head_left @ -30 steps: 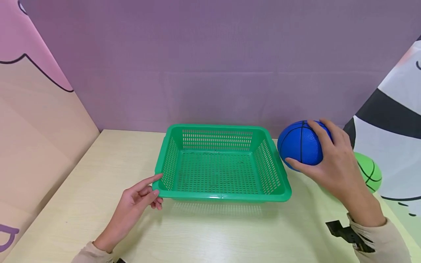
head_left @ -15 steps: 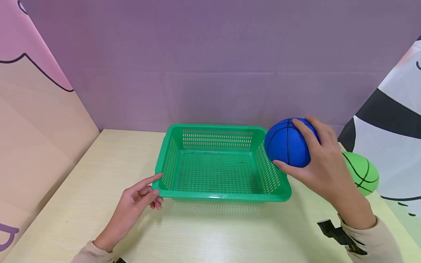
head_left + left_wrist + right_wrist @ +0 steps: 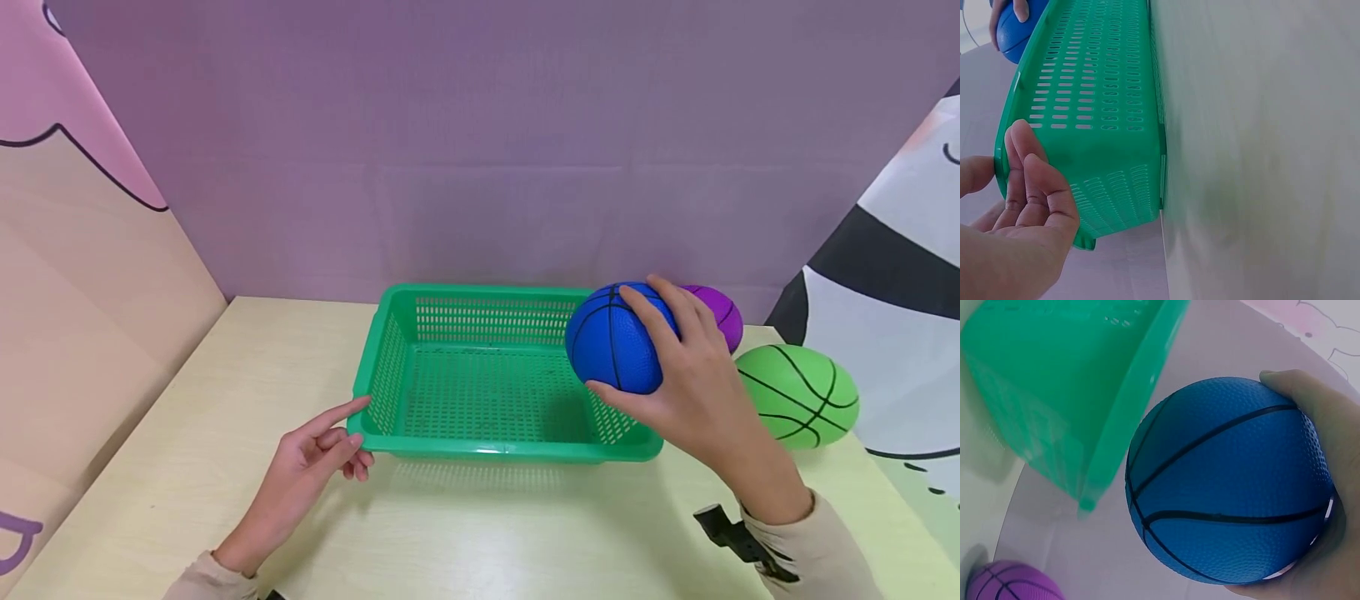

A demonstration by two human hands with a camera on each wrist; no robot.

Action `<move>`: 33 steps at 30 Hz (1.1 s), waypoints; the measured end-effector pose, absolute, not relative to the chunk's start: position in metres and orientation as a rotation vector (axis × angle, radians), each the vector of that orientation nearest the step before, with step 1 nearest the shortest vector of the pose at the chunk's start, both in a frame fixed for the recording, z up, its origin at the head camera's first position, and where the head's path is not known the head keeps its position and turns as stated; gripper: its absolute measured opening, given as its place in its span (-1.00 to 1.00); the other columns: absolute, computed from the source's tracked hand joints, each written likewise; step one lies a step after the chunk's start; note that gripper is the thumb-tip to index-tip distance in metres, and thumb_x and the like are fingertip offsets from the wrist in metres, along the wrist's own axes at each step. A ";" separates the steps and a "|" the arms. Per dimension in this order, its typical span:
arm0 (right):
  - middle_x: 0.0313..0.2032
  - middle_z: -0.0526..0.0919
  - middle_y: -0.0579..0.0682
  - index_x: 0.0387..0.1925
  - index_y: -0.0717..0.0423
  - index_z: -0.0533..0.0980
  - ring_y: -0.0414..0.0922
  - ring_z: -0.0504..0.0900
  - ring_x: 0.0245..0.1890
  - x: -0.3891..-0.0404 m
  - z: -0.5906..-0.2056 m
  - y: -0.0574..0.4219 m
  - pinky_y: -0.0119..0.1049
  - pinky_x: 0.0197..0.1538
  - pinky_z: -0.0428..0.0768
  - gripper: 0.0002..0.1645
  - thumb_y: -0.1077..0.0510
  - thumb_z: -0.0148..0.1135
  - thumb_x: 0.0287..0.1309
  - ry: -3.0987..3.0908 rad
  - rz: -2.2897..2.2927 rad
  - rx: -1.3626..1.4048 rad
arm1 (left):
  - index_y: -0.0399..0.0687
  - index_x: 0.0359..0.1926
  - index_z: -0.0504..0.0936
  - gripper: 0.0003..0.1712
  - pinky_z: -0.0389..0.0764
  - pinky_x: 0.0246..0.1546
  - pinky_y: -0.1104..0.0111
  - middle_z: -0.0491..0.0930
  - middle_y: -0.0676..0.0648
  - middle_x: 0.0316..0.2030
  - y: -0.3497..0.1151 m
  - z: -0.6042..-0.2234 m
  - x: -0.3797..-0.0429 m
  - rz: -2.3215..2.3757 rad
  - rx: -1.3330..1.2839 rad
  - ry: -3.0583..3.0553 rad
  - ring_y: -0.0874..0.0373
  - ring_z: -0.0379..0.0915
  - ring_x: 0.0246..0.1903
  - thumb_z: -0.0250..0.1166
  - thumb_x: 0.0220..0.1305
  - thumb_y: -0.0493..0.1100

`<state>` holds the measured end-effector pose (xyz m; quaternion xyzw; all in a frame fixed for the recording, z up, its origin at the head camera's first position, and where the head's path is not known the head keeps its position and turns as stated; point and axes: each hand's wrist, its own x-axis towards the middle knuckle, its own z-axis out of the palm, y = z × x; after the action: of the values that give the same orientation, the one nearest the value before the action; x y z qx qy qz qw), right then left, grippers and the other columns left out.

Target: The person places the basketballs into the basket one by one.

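Note:
A blue ball (image 3: 611, 346) with black basketball lines is in my right hand (image 3: 693, 387). Thumb and fingers grip its right side, and it hangs over the right end of a green plastic basket (image 3: 495, 450). The right wrist view shows the ball (image 3: 1229, 481) up close, above the rim. My left hand (image 3: 303, 467) holds the basket's front-left corner. In the left wrist view, the thumb lies on one side of the rim and the fingers (image 3: 1038, 181) curl against the outer wall. The basket floor (image 3: 487, 392) shows, with the ball's shadow on its right part.
A light green ball (image 3: 802, 400) rests on the table right of the basket. Behind my right hand a purple ball (image 3: 716, 312) is partly hidden. The pale wooden table (image 3: 480, 533) meets a purple backdrop (image 3: 495, 167) behind the basket.
My right hand has carried the blue ball leftward, from beside the basket to over its right end. The purple ball has come into sight and more of the green ball shows. My left hand stays put.

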<state>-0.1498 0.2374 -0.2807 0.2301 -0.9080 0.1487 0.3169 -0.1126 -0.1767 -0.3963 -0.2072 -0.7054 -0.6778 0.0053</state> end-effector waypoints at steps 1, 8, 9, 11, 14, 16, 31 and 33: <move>0.40 0.26 0.17 0.42 -0.05 0.31 0.28 0.23 0.35 -0.149 -0.282 0.235 0.45 -0.02 0.48 0.20 -0.22 0.60 -0.33 -2.392 0.393 0.611 | -0.38 0.39 0.31 -0.48 0.62 -0.36 0.30 0.65 -0.32 -0.42 -0.177 -0.396 -0.112 -2.124 -0.648 -2.209 0.00 0.64 -0.46 0.11 0.48 -0.34; 0.39 0.26 0.17 0.42 -0.06 0.30 0.27 0.24 0.35 -0.150 -0.290 0.223 0.41 0.01 0.49 0.20 -0.28 0.56 -0.32 -2.400 0.394 0.656 | -0.35 0.40 0.30 -0.48 0.61 -0.35 0.31 0.65 -0.29 -0.41 -0.177 -0.395 -0.112 -2.116 -0.646 -2.215 -0.02 0.63 -0.46 0.10 0.49 -0.33; 0.39 0.26 0.17 0.42 -0.06 0.30 0.26 0.24 0.34 -0.150 -0.292 0.222 0.41 0.01 0.49 0.21 -0.28 0.56 -0.32 -2.402 0.394 0.666 | -0.35 0.40 0.30 -0.48 0.61 -0.35 0.31 0.65 -0.28 -0.41 -0.177 -0.395 -0.112 -2.115 -0.644 -2.216 -0.02 0.63 -0.46 0.10 0.49 -0.32; 0.38 0.27 0.17 0.43 -0.06 0.30 0.26 0.26 0.33 -0.151 -0.296 0.219 0.39 0.03 0.49 0.21 -0.29 0.56 -0.32 -2.403 0.395 0.689 | -0.34 0.40 0.30 -0.48 0.61 -0.35 0.31 0.66 -0.28 -0.41 -0.177 -0.395 -0.112 -2.117 -0.641 -2.217 -0.01 0.63 -0.46 0.10 0.49 -0.32; 0.36 0.30 0.18 0.43 -0.07 0.30 0.26 0.28 0.31 -0.152 -0.302 0.215 0.38 0.03 0.48 0.22 -0.31 0.56 -0.34 -2.406 0.392 0.705 | -0.34 0.40 0.30 -0.48 0.61 -0.35 0.31 0.65 -0.28 -0.41 -0.177 -0.395 -0.112 -2.119 -0.643 -2.215 -0.02 0.63 -0.46 0.10 0.49 -0.33; 0.35 0.31 0.18 0.42 -0.09 0.31 0.26 0.29 0.30 -0.154 -0.307 0.214 0.38 0.03 0.48 0.22 -0.32 0.56 -0.35 -2.412 0.394 0.708 | -0.35 0.40 0.30 -0.48 0.61 -0.35 0.31 0.65 -0.28 -0.41 -0.177 -0.396 -0.112 -2.120 -0.647 -2.211 -0.02 0.63 -0.46 0.10 0.49 -0.33; 0.39 0.26 0.15 0.45 -0.14 0.27 0.27 0.26 0.33 -0.171 -0.336 0.207 0.40 0.11 0.42 0.22 -0.36 0.55 -0.27 -2.555 0.354 0.715 | -0.36 0.40 0.30 -0.48 0.62 -0.38 0.30 0.69 -0.15 -0.42 -0.178 -0.396 -0.113 -2.104 -0.657 -2.227 0.00 0.64 -0.46 0.09 0.49 -0.34; 0.38 0.25 0.17 0.44 -0.15 0.28 0.29 0.26 0.33 -0.173 -0.338 0.207 0.40 0.11 0.42 0.19 -0.37 0.54 -0.26 -2.578 0.332 0.717 | -0.35 0.41 0.29 -0.48 0.62 -0.38 0.31 0.70 -0.14 -0.42 -0.178 -0.397 -0.113 -2.113 -0.653 -2.231 0.00 0.65 -0.46 0.09 0.49 -0.33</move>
<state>-0.1727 0.2068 -0.3376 0.2594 -0.9325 0.1202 0.2207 -0.1129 -0.1781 -0.3970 -0.2079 -0.7103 -0.6725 0.0001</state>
